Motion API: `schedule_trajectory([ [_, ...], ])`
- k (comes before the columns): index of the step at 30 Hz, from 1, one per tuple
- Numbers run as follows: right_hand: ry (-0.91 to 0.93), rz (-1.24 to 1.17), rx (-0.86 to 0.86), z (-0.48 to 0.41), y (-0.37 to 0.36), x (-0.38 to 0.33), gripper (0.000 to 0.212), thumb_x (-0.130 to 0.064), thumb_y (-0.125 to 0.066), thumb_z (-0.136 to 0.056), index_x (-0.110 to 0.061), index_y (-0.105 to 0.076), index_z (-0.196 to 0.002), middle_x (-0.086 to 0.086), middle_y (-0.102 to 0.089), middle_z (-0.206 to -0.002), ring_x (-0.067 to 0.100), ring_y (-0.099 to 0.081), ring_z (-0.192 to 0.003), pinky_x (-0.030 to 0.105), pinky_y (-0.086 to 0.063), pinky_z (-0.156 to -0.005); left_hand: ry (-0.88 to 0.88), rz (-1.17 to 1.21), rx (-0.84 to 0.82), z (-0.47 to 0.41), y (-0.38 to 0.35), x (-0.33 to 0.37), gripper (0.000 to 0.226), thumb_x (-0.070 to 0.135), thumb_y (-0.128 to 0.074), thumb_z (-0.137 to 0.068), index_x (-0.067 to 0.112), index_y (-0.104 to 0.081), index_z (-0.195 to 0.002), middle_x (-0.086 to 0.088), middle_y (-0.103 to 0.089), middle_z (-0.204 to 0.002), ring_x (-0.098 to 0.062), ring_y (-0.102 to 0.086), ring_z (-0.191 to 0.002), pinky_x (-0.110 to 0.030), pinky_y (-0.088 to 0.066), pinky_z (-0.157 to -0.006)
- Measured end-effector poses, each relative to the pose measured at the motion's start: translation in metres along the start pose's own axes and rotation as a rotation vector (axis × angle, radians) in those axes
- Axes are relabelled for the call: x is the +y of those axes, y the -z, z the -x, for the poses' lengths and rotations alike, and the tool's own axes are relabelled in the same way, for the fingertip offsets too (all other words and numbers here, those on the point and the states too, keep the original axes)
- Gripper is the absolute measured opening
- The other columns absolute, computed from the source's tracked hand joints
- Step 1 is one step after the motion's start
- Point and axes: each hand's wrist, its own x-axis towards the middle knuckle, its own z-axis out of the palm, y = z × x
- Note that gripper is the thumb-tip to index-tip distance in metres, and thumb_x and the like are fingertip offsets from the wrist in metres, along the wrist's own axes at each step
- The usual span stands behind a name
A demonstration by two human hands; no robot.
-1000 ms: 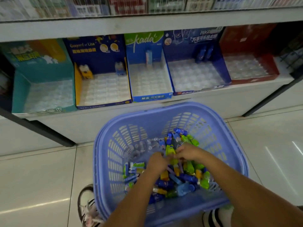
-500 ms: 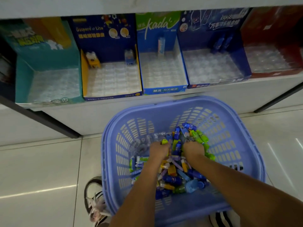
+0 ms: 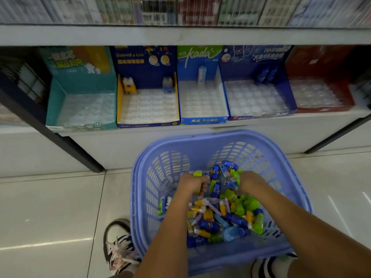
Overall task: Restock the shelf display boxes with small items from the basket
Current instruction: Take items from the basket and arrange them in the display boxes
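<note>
Pale floor tiles (image 3: 50, 207) run under a white shelf (image 3: 331, 114) holding five display boxes (image 3: 148, 63). One blue basket (image 3: 200, 151) of small items (image 3: 216, 217) stands on the floor below. The grip of your left hand (image 3: 190, 182) curls round some; your right hand (image 3: 251, 180) is buried among them, so I cannot tell its grip.

Lilac slotted basket (image 3: 289, 177): upright on the floor nearest me, its bottom heaped with jumbled small items (image 3: 218, 219) in blue, green, yellow and purple. On the far shelf, left to right: teal box (image 3: 60, 101), navy box (image 3: 146, 63), kada box (image 3: 202, 120), dark-blue box (image 3: 259, 55), red box (image 3: 321, 61), all open-topped with clear cell trays.
</note>
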Motion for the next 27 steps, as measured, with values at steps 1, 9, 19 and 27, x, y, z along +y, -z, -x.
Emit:
schedule_trajectory([
  [1,0.009,-0.031,0.012,0.001,-0.002,0.001,0.029,-0.026,-0.069,-0.083,-0.01,-0.059,-0.105,0.005,-0.058,-0.088,0.022,-0.063,-0.089,0.03,-0.05,-0.07,0.0,0.002,-0.013,0.006,0.001,0.001,0.027,0.015,-0.07,-0.085,0.003,-0.062,-0.063,-0.004,-0.059,-0.043,-0.015,-0.057,-0.038,-0.024,-0.049,-0.043],
  [9,-0.057,-0.212,0.143,-0.003,-0.058,-0.015,0.029,-0.029,-0.056,-0.09,-0.011,-0.063,-0.112,0.009,-0.065,-0.118,0.025,-0.062,-0.108,0.033,-0.051,-0.085,-0.072,0.118,0.073,0.043,0.02,0.009,0.046,0.044,-0.049,-0.096,0.01,-0.062,-0.068,0.002,-0.059,-0.043,-0.009,-0.054,-0.034,-0.018,-0.045,-0.038],
  [19,-0.01,-0.241,0.059,0.019,0.003,-0.015,0.034,-0.027,-0.067,-0.08,-0.014,-0.044,-0.059,0.003,-0.046,-0.058,0.015,-0.049,-0.053,0.026,-0.04,-0.049,-0.165,0.298,-0.021,0.073,0.079,0.04,0.036,0.041,-0.05,-0.096,0.014,-0.07,-0.084,-0.001,-0.064,-0.06,-0.01,-0.06,-0.05,-0.023,-0.054,-0.05],
  [27,0.627,-0.832,0.381,0.132,0.127,-0.093,0.029,-0.022,-0.079,-0.074,-0.015,-0.051,-0.076,0.004,-0.065,-0.08,0.02,-0.063,-0.071,0.034,-0.053,-0.066,-0.549,0.883,0.013,0.124,0.167,0.088,0.045,0.034,-0.031,-0.102,0.006,-0.066,-0.098,-0.003,-0.059,-0.066,-0.01,-0.057,-0.055,-0.02,-0.052,-0.054],
])
